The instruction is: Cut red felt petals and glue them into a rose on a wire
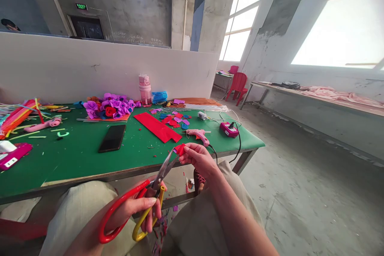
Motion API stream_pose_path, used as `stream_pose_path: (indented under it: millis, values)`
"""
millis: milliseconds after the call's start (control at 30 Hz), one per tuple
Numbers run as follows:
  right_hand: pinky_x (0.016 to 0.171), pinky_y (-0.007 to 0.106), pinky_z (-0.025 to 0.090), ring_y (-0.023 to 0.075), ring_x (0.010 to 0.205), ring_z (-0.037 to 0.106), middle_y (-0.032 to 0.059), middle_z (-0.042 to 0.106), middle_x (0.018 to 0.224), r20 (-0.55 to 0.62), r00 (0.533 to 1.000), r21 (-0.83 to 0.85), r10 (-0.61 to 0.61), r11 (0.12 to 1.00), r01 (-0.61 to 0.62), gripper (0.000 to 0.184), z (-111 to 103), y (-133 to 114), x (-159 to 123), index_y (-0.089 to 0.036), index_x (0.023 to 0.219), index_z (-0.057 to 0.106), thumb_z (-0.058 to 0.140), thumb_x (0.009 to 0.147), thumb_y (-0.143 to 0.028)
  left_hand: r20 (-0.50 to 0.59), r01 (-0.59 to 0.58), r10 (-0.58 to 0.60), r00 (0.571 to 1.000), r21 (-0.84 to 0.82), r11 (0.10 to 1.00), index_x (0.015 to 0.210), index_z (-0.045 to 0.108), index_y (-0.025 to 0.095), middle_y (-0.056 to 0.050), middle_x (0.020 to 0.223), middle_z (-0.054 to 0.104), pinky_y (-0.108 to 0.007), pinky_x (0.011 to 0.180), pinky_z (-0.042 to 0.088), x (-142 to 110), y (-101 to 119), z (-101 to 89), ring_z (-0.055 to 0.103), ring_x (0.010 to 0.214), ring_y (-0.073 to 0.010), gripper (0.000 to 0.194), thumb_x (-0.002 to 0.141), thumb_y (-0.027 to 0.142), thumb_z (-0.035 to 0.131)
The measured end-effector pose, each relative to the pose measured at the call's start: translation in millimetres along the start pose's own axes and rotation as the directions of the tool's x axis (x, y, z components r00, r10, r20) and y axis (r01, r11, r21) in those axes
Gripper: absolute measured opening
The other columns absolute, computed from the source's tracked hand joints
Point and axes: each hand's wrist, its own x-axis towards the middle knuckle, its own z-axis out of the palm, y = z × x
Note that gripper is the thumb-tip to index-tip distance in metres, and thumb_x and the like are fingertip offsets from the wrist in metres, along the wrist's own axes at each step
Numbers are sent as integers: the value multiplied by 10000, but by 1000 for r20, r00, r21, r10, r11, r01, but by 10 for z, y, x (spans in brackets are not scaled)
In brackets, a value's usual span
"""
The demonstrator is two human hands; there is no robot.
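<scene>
My left hand (144,208) is closed around a pair of scissors (159,176), one handle loop red and the other yellow. Slightly parted, the blades point up and away toward a small red paper piece (180,149). That piece is pinched between the fingertips of my right hand (198,157), with a bit of purple at its edge. Whether the blades touch the paper, I cannot tell. Just beyond my hands, a red paper strip (157,126) lies on the green table (75,160). A pink glue gun (198,134) rests right behind my right hand.
Purple and red paper flowers (112,106) lie at the back, beside a pink bottle (145,90). A black phone (112,138) is left of the red strip. Small paper cutouts (177,119) are scattered about. A pink power socket (229,129) with cables sits near the right edge.
</scene>
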Motion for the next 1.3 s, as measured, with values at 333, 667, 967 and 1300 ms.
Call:
stream_pose_path:
  millis: [333,667,967,1300]
  values:
    - [628,185,523,84,635,635,32,684,794,-70,998,148,2,989,8,155,-16,87,60,-143,771,655,731,717,-266,-11,-50,49,999,-68,996,1185,458,193,-78,813,667,-316,577,485,42,9,-11,640,568,-182,385,830,332,517]
    - [621,184,518,85,618,626,22,662,718,-36,999,172,25,985,-18,185,13,105,67,-128,778,673,716,733,-303,55,-63,66,996,-52,997,1194,444,211,-70,791,669,-264,489,448,86,-7,-25,633,518,-167,410,827,372,528]
    - [618,181,513,82,616,623,20,662,693,-2,1000,174,15,985,-14,186,8,115,60,-127,791,682,705,748,-306,61,-68,71,996,-49,996,1249,389,195,-79,803,663,-277,490,456,103,-35,-41,637,524,-174,476,828,375,520]
    - [615,173,517,80,609,628,23,666,685,-5,1000,181,18,983,-17,184,18,102,59,-119,787,682,710,745,-296,54,-55,57,997,-36,998,1205,419,195,-81,795,665,-284,493,448,89,-12,-23,635,520,-180,419,832,363,512]
